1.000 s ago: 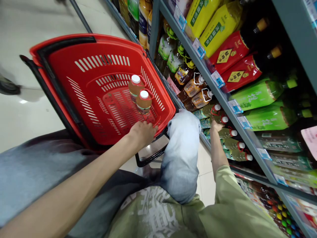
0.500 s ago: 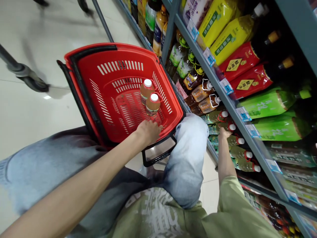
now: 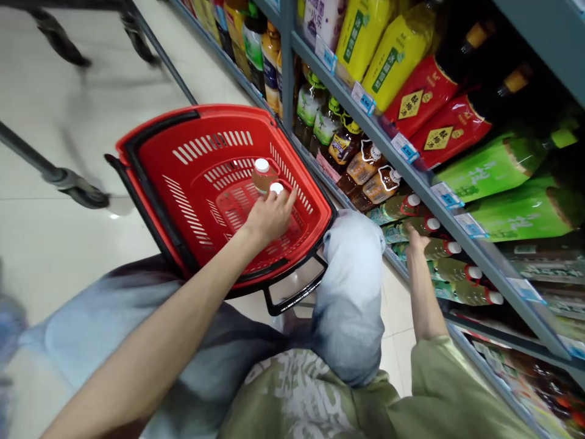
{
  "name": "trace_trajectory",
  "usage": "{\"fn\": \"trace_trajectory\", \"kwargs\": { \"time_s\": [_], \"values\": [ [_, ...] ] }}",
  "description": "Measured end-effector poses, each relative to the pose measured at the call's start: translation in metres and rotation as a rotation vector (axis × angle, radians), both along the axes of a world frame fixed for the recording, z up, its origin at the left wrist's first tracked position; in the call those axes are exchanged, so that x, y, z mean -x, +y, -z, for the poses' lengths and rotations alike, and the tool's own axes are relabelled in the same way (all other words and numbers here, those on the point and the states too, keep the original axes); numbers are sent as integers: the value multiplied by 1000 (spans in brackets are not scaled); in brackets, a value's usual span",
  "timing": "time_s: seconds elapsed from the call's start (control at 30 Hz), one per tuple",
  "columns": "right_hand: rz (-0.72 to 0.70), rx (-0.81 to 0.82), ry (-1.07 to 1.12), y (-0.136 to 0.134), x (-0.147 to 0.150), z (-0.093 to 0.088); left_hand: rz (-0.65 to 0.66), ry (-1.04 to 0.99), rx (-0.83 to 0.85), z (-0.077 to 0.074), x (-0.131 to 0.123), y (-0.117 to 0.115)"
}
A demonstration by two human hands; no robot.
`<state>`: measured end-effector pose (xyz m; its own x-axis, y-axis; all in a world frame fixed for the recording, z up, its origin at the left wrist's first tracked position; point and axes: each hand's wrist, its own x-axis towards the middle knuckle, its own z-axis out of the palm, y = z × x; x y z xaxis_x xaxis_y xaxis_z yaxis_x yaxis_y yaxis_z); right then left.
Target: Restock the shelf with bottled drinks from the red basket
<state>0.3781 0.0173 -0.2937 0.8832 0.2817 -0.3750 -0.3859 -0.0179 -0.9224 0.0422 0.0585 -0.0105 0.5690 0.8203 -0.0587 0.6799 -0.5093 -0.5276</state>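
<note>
A red plastic shopping basket (image 3: 183,207) stands tilted on the floor in front of my knees. Two amber drink bottles with white caps stand in it. My left hand (image 3: 269,218) reaches into the basket, its fingers closed round the nearer bottle (image 3: 276,188), just below the cap. The farther bottle (image 3: 262,173) stands free right behind it. My right hand (image 3: 415,236) is stretched to the low shelf and curled on a lying green bottle (image 3: 439,249) in a row of white-capped ones.
Shelves (image 3: 411,177) full of bottles run along the right, with price tags on their edges. My bent knee (image 3: 351,274) in pale jeans lies between basket and shelf. A wheeled metal frame (image 3: 68,183) stands on the tiled floor at left.
My left hand has moved from the basket's near rim onto the nearer bottle and closed on it. The right hand has stayed at the lying bottles. The view has shifted.
</note>
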Motion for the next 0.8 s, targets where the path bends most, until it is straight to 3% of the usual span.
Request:
{"fn": "trace_trajectory", "kwargs": {
  "time_s": [0.1, 0.2, 0.27, 0.3, 0.4, 0.5, 0.8],
  "values": [
    [-6, -137, 87, -29, 26, -20, -40, -90, -83, 1, 5, 32],
    [-118, -361, 81, -69, 63, -53, -72, -104, -61, 4, 14, 57],
    [-252, -555, -173, -95, 88, -80, -74, -93, -6, 7, 21, 69],
    [-291, -555, -364, -105, 99, -92, -75, -81, 19, 9, 24, 74],
    [-338, -356, -865, -121, 119, -119, -82, -30, 42, 16, 29, 87],
    [-355, -228, -1013, -121, 122, -126, -104, -21, 5, 23, 28, 101],
    [-330, -230, -997, -112, 118, -126, -169, -133, -50, 33, 36, 126]
  ]
}}
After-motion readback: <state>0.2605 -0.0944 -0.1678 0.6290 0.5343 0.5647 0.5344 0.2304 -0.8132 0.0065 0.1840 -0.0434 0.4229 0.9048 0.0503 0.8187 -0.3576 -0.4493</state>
